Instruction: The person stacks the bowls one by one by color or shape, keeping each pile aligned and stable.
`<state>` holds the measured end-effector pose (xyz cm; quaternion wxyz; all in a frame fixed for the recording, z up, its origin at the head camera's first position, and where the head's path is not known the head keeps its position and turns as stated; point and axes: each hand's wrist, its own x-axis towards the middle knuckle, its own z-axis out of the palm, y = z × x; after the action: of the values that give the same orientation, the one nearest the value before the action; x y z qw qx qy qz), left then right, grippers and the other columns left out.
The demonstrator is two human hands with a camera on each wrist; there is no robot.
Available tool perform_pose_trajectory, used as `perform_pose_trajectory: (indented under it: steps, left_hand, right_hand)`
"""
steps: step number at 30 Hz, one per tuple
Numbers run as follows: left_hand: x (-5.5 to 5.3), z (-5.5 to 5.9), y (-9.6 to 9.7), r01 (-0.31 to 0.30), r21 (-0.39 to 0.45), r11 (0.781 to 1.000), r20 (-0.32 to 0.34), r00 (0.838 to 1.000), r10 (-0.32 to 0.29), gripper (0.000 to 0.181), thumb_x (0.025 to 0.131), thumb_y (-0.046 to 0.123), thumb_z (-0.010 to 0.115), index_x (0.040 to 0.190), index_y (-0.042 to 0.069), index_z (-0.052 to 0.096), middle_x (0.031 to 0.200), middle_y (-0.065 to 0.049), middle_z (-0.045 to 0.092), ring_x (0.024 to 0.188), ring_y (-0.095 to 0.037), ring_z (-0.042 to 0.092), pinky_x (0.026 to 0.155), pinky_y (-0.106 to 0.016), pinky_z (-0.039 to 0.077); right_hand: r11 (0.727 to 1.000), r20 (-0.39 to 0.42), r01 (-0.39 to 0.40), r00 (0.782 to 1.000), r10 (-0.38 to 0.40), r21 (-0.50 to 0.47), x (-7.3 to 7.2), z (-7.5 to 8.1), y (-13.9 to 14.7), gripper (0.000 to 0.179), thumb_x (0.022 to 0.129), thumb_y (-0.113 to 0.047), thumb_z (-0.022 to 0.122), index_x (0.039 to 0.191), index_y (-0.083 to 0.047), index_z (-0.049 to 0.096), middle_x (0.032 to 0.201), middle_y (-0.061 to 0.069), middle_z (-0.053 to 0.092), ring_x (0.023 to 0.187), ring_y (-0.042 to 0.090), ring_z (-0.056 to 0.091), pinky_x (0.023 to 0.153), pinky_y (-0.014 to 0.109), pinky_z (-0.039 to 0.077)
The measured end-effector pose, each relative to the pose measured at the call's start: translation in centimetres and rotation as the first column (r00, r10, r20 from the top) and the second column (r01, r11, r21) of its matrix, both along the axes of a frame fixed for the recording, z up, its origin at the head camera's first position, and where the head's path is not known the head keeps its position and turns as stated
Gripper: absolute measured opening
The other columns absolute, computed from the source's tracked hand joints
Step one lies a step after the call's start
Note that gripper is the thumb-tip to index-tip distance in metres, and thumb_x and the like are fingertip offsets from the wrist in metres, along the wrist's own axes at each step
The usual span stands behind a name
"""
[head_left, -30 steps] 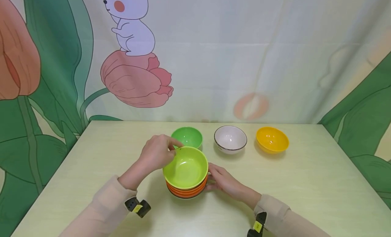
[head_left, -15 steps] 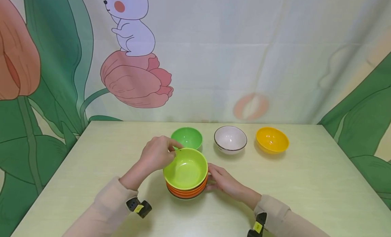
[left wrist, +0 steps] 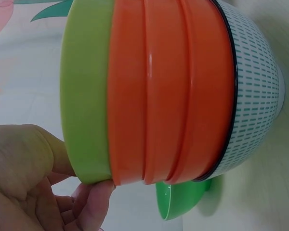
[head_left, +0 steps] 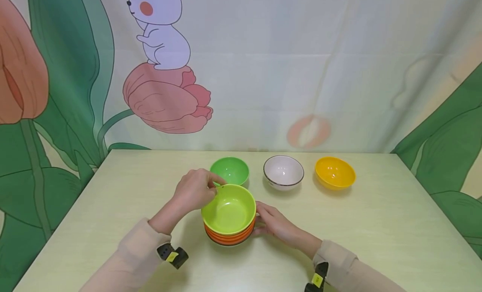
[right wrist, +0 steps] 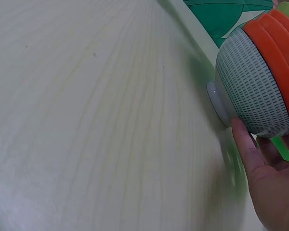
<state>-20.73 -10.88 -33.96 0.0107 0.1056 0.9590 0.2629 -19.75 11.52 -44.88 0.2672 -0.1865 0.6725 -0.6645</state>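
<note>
"Risks on file?"

"Item one: tipping. My left hand pinches the rim of the lime bowl, topmost in the stack of bowls; a sideways pull there could lean the lot over. Item two: slipping. My right hand grips the patterned bowl low on its side, one fingertip at the foot; a loose hold could let it skid. Item three: jamming. The bowls look snugly nested, so one lifted rim might drag others along."

"Location?"

"Near side of the table, around the middle, in front of the green bowl. Whether the foot touches the table, I cannot tell. White bowl and yellow bowl: apart, behind and to the right."

"Appearance?"

"Top: lime, glossy inside, smooth-walled. Middle: three plain orange bands, which I take for three nested bowls. Bottom: white, rows of short green dashes, black rim, pale foot. Overall: roughly upright."
</note>
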Motion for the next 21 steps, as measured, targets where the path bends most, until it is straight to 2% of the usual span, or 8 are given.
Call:
perform_pose_trajectory:
  steps: [5, 21]
  left_hand:
    - [-0.06, 0.06, 0.05, 0.005, -0.007, 1.000, 0.011, 1.000, -0.004, 0.036, 0.074, -0.004, 0.056, 0.097, 0.018, 0.074, 0.067, 0.001, 0.061, 0.054, -0.013, 0.048, 0.043, -0.019, 0.032]
    - [-0.29, 0.27, 0.12, 0.019, -0.038, 0.999, 0.055, 0.998, -0.017, 0.035, 0.076, -0.003, 0.057, 0.098, 0.019, 0.074, 0.076, -0.001, 0.065, 0.058, -0.013, 0.050, 0.045, -0.019, 0.034]
  right_hand:
    - [1.000, -0.004, -0.004, 1.000, 0.004, -0.002, 0.07, 0.04, 0.01, 0.055, 0.100, -0.040, 0.029, 0.140, -0.003, 0.034, 0.137, 0.017, 0.042, 0.118, 0.027, 0.051, 0.087, 0.039, 0.053]
    - [1.000, -0.006, 0.000, 1.000, 0.000, 0.005, 0.16, 0.19, 0.04, 0.055, 0.100, -0.041, 0.029, 0.140, -0.003, 0.034, 0.137, 0.017, 0.042, 0.117, 0.028, 0.051, 0.086, 0.038, 0.053]
